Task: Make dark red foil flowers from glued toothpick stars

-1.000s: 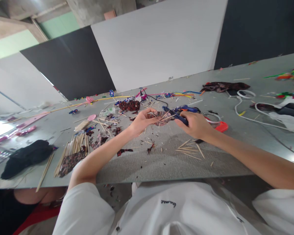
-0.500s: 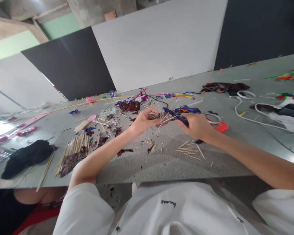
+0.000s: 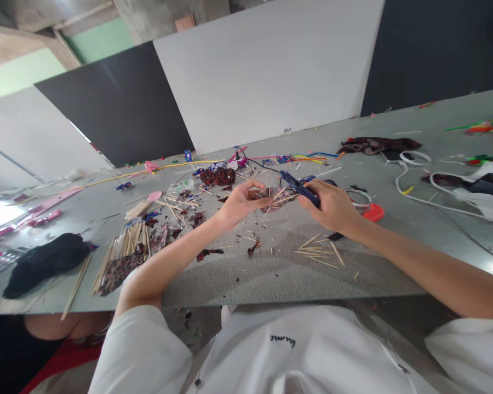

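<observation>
Well, loose sticks (image 3: 315, 253) lie near the right hand (image 3: 332, 204) — dark scraps (image 3: 207, 254) further left.

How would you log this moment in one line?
left hand: holding patterned piece; right hand: gripping blue tool; thin sticks: loose on table

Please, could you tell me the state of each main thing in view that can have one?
Left hand: closed on the stick piece
Right hand: closed around the blue tool
Blue tool: held aslant; on or off, cannot tell
Stick piece: held, sticks crossing it
Loose sticks: lying, scattered
Black cloth: bunched up
Brown cloth: crumpled
White cable: partly looped
</observation>
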A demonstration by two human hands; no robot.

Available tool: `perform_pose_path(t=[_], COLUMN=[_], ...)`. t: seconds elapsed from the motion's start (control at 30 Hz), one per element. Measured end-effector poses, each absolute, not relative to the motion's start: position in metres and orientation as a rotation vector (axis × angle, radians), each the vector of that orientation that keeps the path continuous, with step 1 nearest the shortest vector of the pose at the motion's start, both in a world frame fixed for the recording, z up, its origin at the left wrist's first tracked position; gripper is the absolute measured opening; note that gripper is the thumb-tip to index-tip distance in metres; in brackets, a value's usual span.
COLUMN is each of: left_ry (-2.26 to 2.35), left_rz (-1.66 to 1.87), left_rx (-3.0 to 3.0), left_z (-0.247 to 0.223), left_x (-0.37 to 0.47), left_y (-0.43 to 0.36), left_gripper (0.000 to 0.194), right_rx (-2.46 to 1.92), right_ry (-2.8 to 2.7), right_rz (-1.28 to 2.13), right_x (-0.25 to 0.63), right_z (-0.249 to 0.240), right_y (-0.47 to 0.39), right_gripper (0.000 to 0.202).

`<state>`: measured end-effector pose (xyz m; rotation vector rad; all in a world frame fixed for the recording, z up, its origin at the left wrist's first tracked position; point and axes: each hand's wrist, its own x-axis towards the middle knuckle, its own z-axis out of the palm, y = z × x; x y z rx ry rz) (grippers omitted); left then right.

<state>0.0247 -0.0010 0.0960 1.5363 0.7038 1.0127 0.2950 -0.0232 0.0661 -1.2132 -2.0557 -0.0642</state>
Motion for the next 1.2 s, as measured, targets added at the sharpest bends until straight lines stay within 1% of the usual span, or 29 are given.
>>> perform_pose_path(t=[0.47,0.63,0.83,0.93,1.0,1.1,1.13,1.2], left_ry=[0.605,0.630,0.711,0.764,0.785,0.802,0.806,0.808], left_rz=[1.011,1.066,1.133,1.106,1.098,1.029,0.985,0.896], left_rx=[1.242,1.365,1.579,1.665,1.723,1.807,1.826,1.844], left_z=[0.101,0.099,0.105,0.108,0.108,0.106,0.104,0.101], left_x=[0.022,0.023,0.023,0.022,0.022,0.021,0.021,0.022], left_y=[-0.001,0.000,-0.006,-0.008,-0.009,-0.007,-0.007,-0.006], left_gripper=[0.043,0.042,0.042,0.041,0.040,0.038,0.037,0.037], right_rx=[-1.193,-1.186,-1.265,-1.271,-1.232,-1.077,-1.029,-0.978], right_ry=[-2.024,-2.005,-2.001,-1.955,-1.891,-1.706,-1.641,-1.583], right_rz=[-0.226,-0.220,-0.100,0.055,0.341,0.933,1.062,1.160], right_x=[0.299,0.298,0.298,0.298,0.296,0.292,0.291,0.290], right_z=[0.068,0.068,0.071,0.072,0.074,0.077,0.078,0.081], right_y=[-0.022,-0.022,-0.022,-0.020,-0.018,-0.016,-0.016,-0.017], right_gripper=[0.032,0.033,0.037,0.041,0.047,0.047,0.047,0.047])
